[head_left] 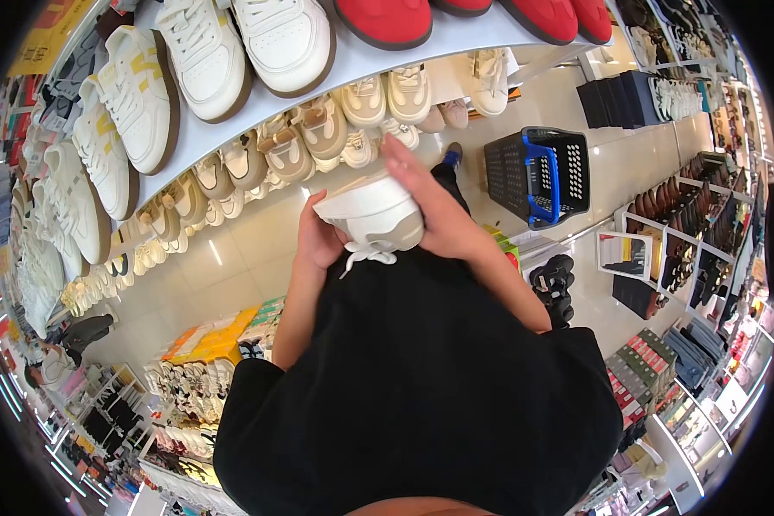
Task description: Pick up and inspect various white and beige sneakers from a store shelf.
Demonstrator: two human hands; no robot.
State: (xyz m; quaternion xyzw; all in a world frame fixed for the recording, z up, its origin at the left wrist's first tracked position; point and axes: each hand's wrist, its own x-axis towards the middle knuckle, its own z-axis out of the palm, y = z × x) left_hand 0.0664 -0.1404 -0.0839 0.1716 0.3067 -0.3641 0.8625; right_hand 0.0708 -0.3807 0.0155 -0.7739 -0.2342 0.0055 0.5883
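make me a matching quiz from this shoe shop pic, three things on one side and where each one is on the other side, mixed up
Things:
1 white sneaker
2 basket
3 red shoes

Places:
a on the floor
b on the top shelf
c between the left hand and the right hand

Pairs: 1-c, 2-a, 3-b
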